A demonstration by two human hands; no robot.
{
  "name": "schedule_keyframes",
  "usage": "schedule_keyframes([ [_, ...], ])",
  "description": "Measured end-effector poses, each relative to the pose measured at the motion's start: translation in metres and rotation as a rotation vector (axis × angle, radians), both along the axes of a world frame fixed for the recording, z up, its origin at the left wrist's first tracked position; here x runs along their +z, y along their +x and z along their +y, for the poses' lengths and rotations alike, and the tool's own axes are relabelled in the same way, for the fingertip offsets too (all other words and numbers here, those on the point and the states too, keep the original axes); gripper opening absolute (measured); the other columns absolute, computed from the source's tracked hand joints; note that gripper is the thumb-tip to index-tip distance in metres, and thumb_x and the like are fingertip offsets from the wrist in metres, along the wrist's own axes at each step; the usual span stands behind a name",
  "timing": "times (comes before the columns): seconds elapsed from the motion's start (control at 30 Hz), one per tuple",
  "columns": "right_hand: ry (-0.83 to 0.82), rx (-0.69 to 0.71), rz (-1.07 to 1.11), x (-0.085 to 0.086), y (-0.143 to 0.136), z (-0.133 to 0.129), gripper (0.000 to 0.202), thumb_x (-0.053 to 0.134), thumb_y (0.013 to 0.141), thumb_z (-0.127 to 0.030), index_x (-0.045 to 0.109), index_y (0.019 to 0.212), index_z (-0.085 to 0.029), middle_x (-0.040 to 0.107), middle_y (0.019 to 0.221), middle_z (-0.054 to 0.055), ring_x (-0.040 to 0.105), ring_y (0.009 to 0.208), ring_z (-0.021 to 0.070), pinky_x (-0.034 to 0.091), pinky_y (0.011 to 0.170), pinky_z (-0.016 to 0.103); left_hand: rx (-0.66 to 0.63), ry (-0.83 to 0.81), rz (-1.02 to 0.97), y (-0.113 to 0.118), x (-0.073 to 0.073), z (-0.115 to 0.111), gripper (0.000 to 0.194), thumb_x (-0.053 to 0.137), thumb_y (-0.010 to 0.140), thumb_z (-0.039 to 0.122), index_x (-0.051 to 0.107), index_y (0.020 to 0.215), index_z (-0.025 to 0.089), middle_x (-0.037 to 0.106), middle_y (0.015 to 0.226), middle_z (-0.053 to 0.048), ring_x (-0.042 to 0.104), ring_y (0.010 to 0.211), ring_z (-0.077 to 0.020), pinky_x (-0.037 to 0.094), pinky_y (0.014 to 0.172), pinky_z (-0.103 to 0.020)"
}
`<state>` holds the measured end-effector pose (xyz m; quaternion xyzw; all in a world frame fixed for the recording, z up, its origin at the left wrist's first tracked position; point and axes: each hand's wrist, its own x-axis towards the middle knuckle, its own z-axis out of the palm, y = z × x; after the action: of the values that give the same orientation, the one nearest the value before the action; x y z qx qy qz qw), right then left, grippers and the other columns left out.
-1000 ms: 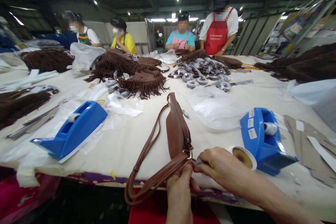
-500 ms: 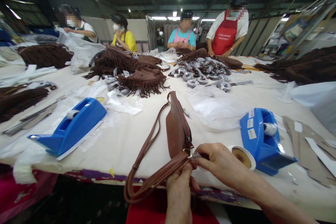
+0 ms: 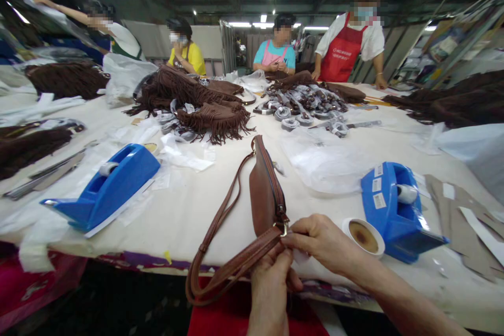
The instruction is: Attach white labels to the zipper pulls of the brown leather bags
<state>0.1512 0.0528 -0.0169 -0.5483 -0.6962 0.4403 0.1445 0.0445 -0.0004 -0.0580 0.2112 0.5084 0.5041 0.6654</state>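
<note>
A brown leather handbag (image 3: 263,194) with a zip along its top rests on the table in front of me. Its long shoulder strap (image 3: 214,268) loops out to the left and hangs past the front edge. My left hand (image 3: 273,273) is closed around the strap end, just below the gold metal ring (image 3: 284,228). From the right, my right hand (image 3: 318,241) pinches at the strap end beside that ring, fingertips close to the left hand's. A bit of pale, thin material shows under the right fingers; I cannot make out what it is.
Blue tape dispensers stand left (image 3: 106,184) and right (image 3: 397,210), with a tape roll (image 3: 364,236) by the right one. Fringed brown bags (image 3: 212,115), wrapped straps (image 3: 303,105) and plastic bags (image 3: 326,163) lie farther back. Several co-workers are across the table.
My right fingers have shifted slightly left and down along the strap end by the ring. At far left a co-worker has raised an arm with a plastic sheet; the red-aproned co-worker's hand moved right.
</note>
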Motion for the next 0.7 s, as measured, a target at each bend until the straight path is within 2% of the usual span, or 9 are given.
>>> schedule_keyframes([
  [0.1, -0.145, -0.069, 0.221, -0.009, 0.007, -0.001, 0.030, 0.057, 0.073, -0.037, 0.063, 0.056, -0.013, 0.043, 0.047, -0.004, 0.037, 0.047, 0.0080, 0.026, 0.045, 0.021, 0.012, -0.014, -0.017, 0.000, -0.003, -0.001, 0.015, 0.060, 0.065, 0.028, 0.060, 0.059, 0.014, 0.045, 0.039, 0.004, 0.036, 0.038, -0.0070, 0.024, 0.043, -0.021],
  [0.27, -0.209, -0.161, 0.389, -0.011, 0.014, -0.004, 0.034, 0.063, 0.068, -0.044, 0.065, 0.060, -0.012, 0.047, 0.050, -0.003, 0.038, 0.050, 0.0087, 0.028, 0.048, 0.022, 0.114, -0.066, -0.083, 0.001, -0.003, -0.002, 0.018, 0.067, 0.059, 0.029, 0.056, 0.059, 0.014, 0.045, 0.044, 0.005, 0.036, 0.041, -0.0056, 0.026, 0.045, -0.019],
  [0.43, -0.153, -0.232, 0.396, -0.011, 0.015, -0.009, 0.031, 0.065, 0.067, -0.042, 0.066, 0.060, -0.012, 0.050, 0.051, -0.002, 0.039, 0.051, 0.0089, 0.030, 0.050, 0.022, 0.064, -0.067, -0.121, 0.001, -0.002, -0.002, 0.020, 0.067, 0.059, 0.029, 0.053, 0.059, 0.014, 0.044, 0.043, 0.005, 0.036, 0.039, -0.0051, 0.024, 0.044, -0.019],
  [0.7, -0.049, -0.304, 0.389, -0.014, 0.006, -0.015, 0.029, 0.062, 0.070, -0.041, 0.067, 0.063, -0.013, 0.054, 0.053, -0.002, 0.041, 0.052, 0.0089, 0.032, 0.050, 0.021, 0.108, -0.027, -0.134, 0.005, 0.000, -0.003, 0.015, 0.068, 0.063, 0.025, 0.059, 0.065, 0.013, 0.048, 0.051, 0.005, 0.036, 0.039, -0.0041, 0.027, 0.043, -0.019],
])
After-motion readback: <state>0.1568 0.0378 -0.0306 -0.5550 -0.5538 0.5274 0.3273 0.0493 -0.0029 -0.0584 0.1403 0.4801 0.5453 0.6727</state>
